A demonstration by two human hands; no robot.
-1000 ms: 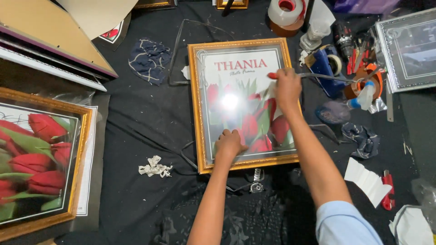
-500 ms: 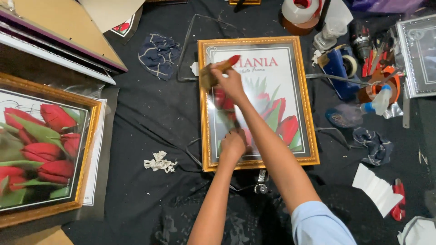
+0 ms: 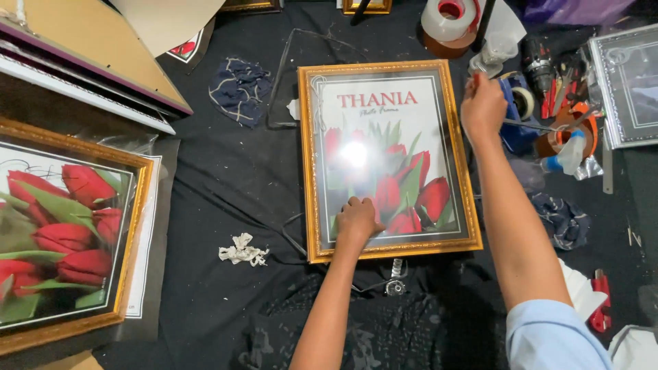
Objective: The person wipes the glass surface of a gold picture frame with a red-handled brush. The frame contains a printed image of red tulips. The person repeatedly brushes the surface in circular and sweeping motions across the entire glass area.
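Observation:
A gold-framed picture (image 3: 310, 164) of red tulips under glass lies flat on black cloth in front of me. My left hand (image 3: 358, 219) rests with curled fingers on the glass near the lower left corner. My right hand (image 3: 483, 109) is at the frame's upper right edge, closed around a small tool whose red tip (image 3: 475, 78) shows above the fingers. Glare sits on the middle of the glass.
A larger gold-framed tulip picture (image 3: 130, 226) lies at the left, below stacked boards (image 3: 82, 55). Tape rolls (image 3: 449, 20), hand tools (image 3: 548, 96), a spray bottle (image 3: 565, 154) and a silver frame (image 3: 627, 89) crowd the right. Nearby are crumpled paper (image 3: 241, 250), a blue cloth (image 3: 240, 89) and a red cutter (image 3: 600, 312).
My right hand swept with the tool from the glass's upper left across to the frame's upper right edge. My left hand stayed pressed near the lower left corner.

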